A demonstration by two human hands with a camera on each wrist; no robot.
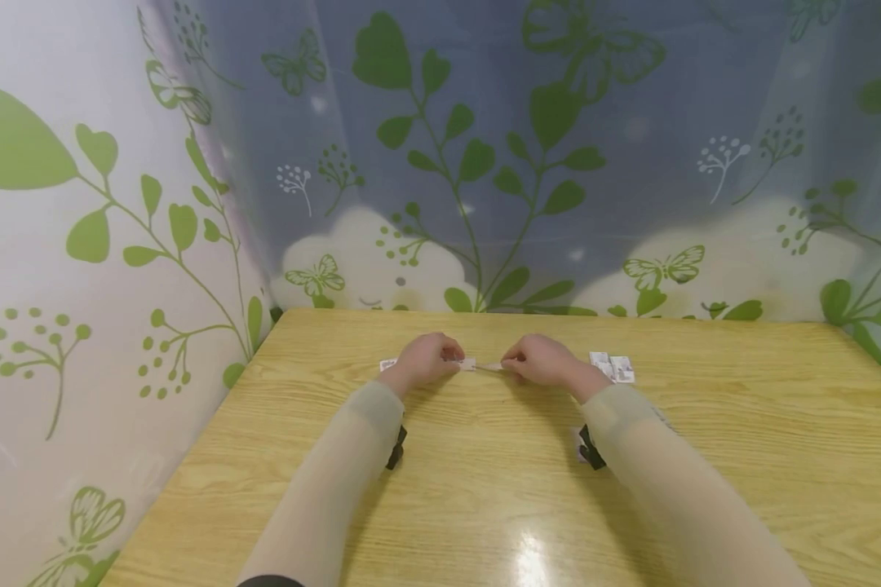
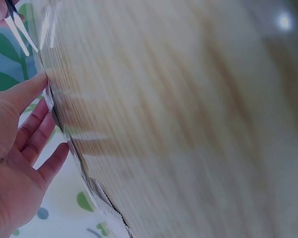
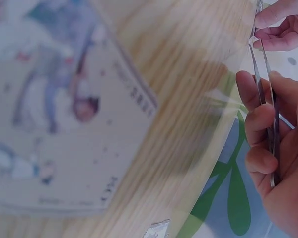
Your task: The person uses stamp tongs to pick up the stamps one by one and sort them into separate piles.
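Note:
In the head view my left hand point(image 1: 427, 359) lies palm down over a small row of stamps point(image 1: 468, 364) near the far side of the table. Its fingers are loosely extended, with fingertips touching the thin paper edge point(image 2: 97, 186), which looks perforated in the left wrist view. My right hand point(image 1: 545, 359) holds slim metal tweezers point(image 3: 273, 134) between thumb and fingers. Both tweezer arms stand slightly apart, and their tips point left, close to the left fingertips. One more stamp point(image 1: 387, 364) shows left of my left hand.
Two printed stamps point(image 1: 622, 369) lie to the right of my right hand. A blurred stamp with painted figures point(image 3: 49, 109) is close to the right wrist camera. More paper point(image 1: 663, 420) peeks out by the right sleeve. A leaf-patterned curtain point(image 1: 440, 204) hangs behind the wooden table point(image 1: 470, 489).

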